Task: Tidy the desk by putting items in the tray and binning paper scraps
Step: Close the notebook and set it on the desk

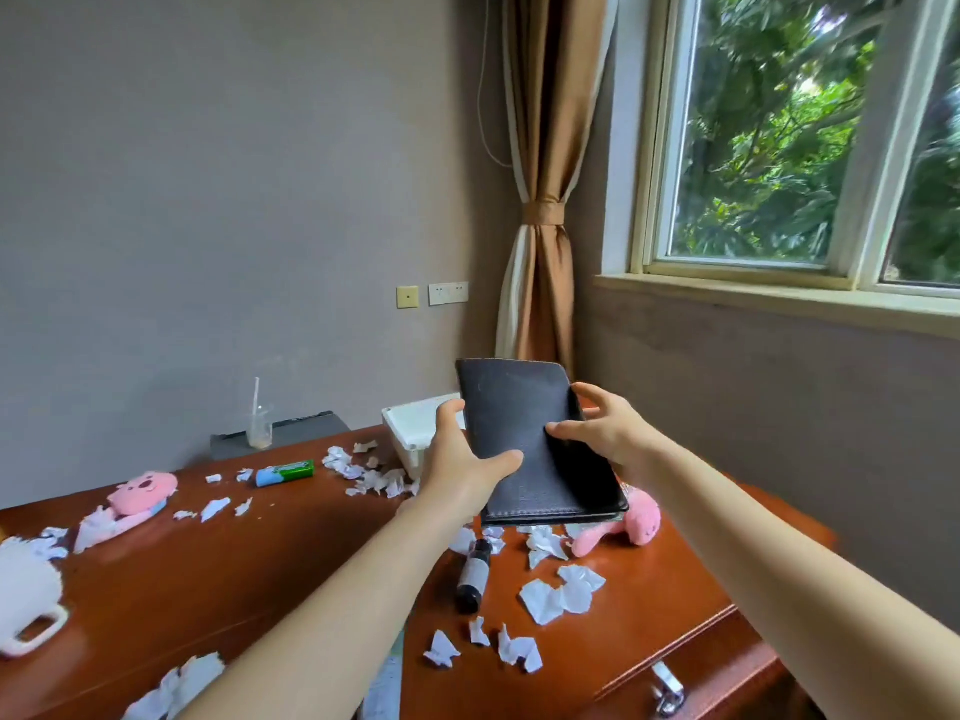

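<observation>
Progress: early. The left hand (pixel 457 459) grips the black wallet (pixel 524 439) above the desk (pixel 208 563), near the white tray (pixel 410 428) at the far edge. The right hand (pixel 608 433) steadies it, thumb on the cover, fingers spread. Paper scraps (pixel 561 595), plush toys (pixel 140 493) and a bottle (pixel 472 576) remain.

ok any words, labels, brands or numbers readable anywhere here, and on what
Nothing here can be read.
Green and blue tube: it has printing, but it is too blurred to read.
Small dark bottle: it has a pale label, too small to read.
Black notebook: no lettering shows on the cover.
</observation>
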The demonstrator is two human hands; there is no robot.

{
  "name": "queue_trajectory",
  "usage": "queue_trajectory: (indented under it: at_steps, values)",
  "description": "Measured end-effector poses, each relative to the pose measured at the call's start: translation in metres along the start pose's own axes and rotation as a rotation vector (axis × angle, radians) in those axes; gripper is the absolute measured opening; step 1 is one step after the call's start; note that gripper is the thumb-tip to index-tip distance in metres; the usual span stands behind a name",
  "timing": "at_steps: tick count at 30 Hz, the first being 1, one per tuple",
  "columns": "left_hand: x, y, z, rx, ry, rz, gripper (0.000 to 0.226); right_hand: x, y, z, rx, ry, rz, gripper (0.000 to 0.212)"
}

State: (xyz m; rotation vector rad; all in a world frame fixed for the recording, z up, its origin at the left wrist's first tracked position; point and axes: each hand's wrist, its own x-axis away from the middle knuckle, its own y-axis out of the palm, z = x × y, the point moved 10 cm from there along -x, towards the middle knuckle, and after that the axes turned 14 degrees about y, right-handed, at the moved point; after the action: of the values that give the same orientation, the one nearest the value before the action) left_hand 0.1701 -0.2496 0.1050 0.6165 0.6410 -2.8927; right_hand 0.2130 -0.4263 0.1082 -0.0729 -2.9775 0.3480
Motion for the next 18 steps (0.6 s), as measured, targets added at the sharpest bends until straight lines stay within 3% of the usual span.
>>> queue_trajectory:
  at_steps: [3, 8, 14, 18]
  values:
    - [-0.009, 0.046, 0.006, -0.043, -0.013, -0.064, 0.074, -0.014, -0.049, 0.003, 0.03, 0.012, 0.115, 0.066]
    - [-0.021, 0.115, 0.008, -0.04, 0.0, -0.166, 0.074, -0.029, -0.113, -0.007, 0.111, -0.019, 0.229, 0.045]
    - [-0.051, 0.181, 0.02, -0.242, 0.225, -0.423, 0.086, -0.063, -0.166, -0.011, 0.177, -0.021, 0.228, 0.047]
    - [-0.067, 0.215, 0.02, -0.481, 0.394, -0.504, 0.074, -0.094, -0.182, -0.002, 0.345, -0.006, 0.195, 0.048]
